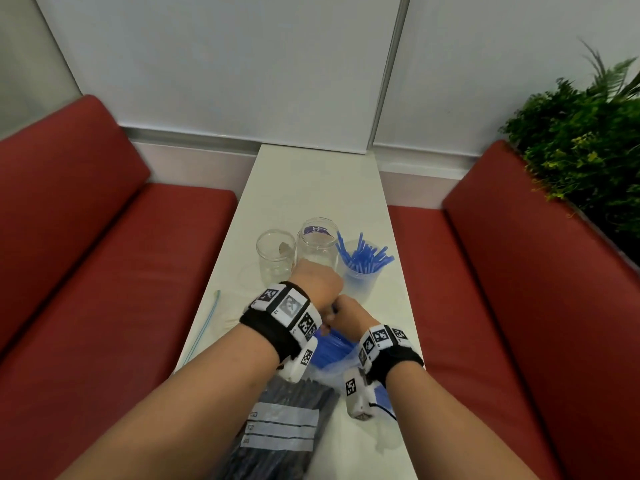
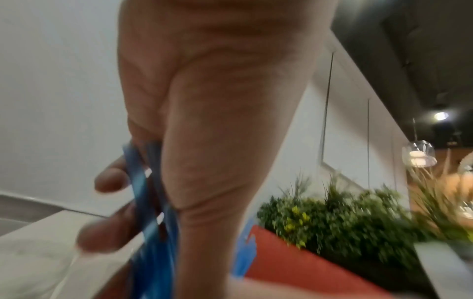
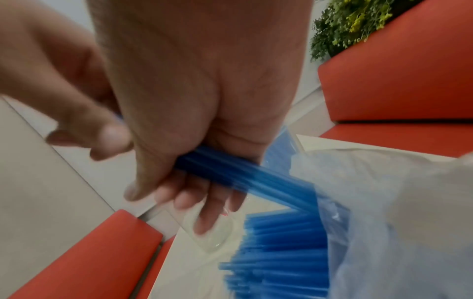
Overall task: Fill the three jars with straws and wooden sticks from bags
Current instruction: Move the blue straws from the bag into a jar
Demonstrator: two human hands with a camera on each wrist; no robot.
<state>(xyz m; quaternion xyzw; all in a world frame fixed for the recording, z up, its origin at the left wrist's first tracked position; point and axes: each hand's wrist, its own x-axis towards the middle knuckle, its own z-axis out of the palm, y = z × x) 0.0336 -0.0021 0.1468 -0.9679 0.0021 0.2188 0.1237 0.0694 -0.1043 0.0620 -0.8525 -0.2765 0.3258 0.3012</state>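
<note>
Three clear jars stand in a row mid-table: an empty left jar [image 1: 275, 254], a middle jar [image 1: 317, 244] with a purple label, and a right jar [image 1: 360, 271] holding several blue straws. Just in front of them my hands meet over a clear bag [image 1: 337, 362] of blue straws. My right hand [image 1: 349, 313] grips a bunch of blue straws [image 3: 230, 176] whose far ends lie in the bag's mouth [image 3: 384, 222]. My left hand [image 1: 317, 282] curls its fingers round blue straws [image 2: 151, 192] too. A bag of dark sticks [image 1: 287, 420] lies under my left forearm.
The narrow white table [image 1: 311, 188] runs between two red benches [image 1: 104, 271] [image 1: 519, 289]. A thin pale strip [image 1: 204, 323] lies near the table's left edge. Green plants [image 1: 581, 143] stand behind the right bench. A white wall closes the far end.
</note>
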